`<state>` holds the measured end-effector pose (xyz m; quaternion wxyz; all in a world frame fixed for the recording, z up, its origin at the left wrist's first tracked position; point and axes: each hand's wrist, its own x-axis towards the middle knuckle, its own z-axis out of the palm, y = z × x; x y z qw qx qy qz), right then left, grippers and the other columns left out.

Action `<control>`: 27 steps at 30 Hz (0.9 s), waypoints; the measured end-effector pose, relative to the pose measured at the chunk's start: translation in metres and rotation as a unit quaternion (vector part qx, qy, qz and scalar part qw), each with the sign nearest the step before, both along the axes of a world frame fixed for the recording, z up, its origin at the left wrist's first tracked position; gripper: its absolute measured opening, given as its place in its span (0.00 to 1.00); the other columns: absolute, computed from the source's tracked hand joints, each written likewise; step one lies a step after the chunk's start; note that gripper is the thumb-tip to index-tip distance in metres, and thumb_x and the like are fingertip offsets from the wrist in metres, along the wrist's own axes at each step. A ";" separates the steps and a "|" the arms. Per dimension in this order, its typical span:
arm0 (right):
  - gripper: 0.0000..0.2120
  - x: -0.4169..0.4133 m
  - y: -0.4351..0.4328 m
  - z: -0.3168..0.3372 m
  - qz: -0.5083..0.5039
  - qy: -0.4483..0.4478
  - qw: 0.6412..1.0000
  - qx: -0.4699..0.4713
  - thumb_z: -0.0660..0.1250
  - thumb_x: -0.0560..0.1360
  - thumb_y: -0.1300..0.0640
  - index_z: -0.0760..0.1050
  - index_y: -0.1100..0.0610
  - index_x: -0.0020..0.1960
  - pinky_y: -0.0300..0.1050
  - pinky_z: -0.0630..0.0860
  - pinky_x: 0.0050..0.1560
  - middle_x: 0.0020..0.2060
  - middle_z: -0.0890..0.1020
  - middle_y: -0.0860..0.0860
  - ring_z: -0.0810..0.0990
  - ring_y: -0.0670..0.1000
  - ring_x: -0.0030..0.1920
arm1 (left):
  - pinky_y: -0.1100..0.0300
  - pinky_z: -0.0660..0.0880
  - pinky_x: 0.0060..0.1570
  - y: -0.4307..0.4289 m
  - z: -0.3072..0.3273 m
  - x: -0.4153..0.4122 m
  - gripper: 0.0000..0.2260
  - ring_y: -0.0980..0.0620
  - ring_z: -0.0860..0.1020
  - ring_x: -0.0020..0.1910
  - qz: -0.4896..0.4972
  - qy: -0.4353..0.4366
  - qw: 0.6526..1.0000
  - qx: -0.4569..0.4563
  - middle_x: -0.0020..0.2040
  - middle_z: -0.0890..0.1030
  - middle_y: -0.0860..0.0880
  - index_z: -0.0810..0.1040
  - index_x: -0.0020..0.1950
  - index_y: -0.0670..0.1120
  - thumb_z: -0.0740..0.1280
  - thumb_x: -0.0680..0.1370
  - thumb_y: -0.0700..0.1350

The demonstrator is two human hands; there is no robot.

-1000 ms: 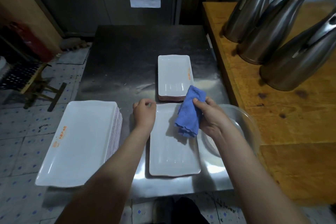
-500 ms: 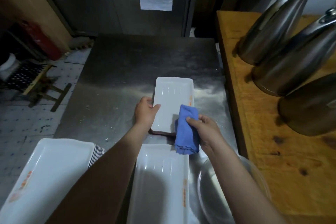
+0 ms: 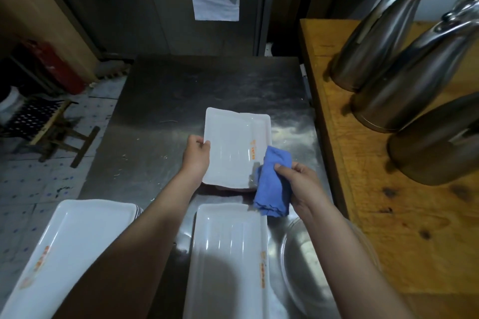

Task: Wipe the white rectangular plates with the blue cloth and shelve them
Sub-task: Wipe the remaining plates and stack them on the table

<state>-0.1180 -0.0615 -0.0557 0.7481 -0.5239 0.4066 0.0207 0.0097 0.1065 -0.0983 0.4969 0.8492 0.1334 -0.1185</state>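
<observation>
My left hand [image 3: 196, 155] grips the left edge of a white rectangular plate [image 3: 233, 147] and tilts it up off the small pile beneath it on the steel table [image 3: 160, 101]. My right hand [image 3: 302, 184] is closed on the bunched blue cloth [image 3: 272, 181], which touches the plate's near right corner. Another white plate [image 3: 228, 261] lies flat close to me. A tall stack of white plates [image 3: 70, 248] sits at the near left, partly hidden by my left forearm.
A clear glass bowl [image 3: 305, 261] sits at the near right under my right arm. Three tall steel jugs [image 3: 399, 70] stand on the wooden counter [image 3: 388, 215] to the right. A steel cabinet with a paper sheet [image 3: 215, 1] stands behind the table.
My view shifted forward. My left hand went from the near plate to the far plate and lifted its left side. The right hand followed with the cloth to that plate's corner.
</observation>
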 end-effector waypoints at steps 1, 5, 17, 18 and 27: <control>0.03 -0.003 0.000 0.004 0.000 -0.005 1.000 -0.002 0.68 0.74 0.62 0.74 0.59 0.45 0.38 0.75 0.30 0.34 0.83 0.52 0.82 0.48 0.32 | 0.59 0.65 0.32 0.002 0.002 -0.004 0.03 0.52 0.70 0.36 0.013 0.018 0.999 -0.034 0.43 0.73 0.48 0.65 0.50 0.47 0.57 0.79 0.46; 0.03 -0.016 0.003 0.025 -0.014 -0.036 0.999 -0.029 0.68 0.75 0.60 0.75 0.59 0.43 0.43 0.76 0.36 0.36 0.83 0.54 0.82 0.49 0.35 | 0.61 0.71 0.33 0.011 0.015 -0.030 0.04 0.50 0.74 0.39 0.050 0.049 0.988 -0.141 0.46 0.75 0.47 0.66 0.52 0.49 0.58 0.80 0.47; 0.07 -0.061 0.103 0.090 0.154 -0.134 0.947 -0.247 0.71 0.72 0.62 0.75 0.55 0.48 0.41 0.76 0.49 0.43 0.82 0.52 0.81 0.52 0.47 | 0.64 0.74 0.29 0.033 0.092 -0.141 0.16 0.53 0.77 0.23 0.010 0.150 0.899 -0.412 0.25 0.77 0.48 0.73 0.37 0.44 0.57 0.81 0.49; 0.10 -0.067 0.110 0.089 0.166 -0.124 0.920 -0.332 0.71 0.72 0.60 0.75 0.54 0.52 0.34 0.73 0.49 0.45 0.81 0.49 0.80 0.51 0.50 | 0.62 0.75 0.32 0.037 0.095 -0.151 0.16 0.52 0.78 0.25 0.003 0.144 0.901 -0.409 0.26 0.78 0.48 0.75 0.37 0.44 0.58 0.80 0.51; 0.27 -0.122 0.144 0.089 0.420 -0.134 0.622 -0.647 0.49 0.82 0.50 0.46 0.53 0.78 0.48 0.40 0.73 0.78 0.46 0.50 0.41 0.50 0.77 | 0.61 0.79 0.46 0.066 0.126 -0.202 0.13 0.54 0.83 0.44 -0.010 0.056 0.906 -0.419 0.46 0.84 0.51 0.78 0.53 0.49 0.55 0.82 0.51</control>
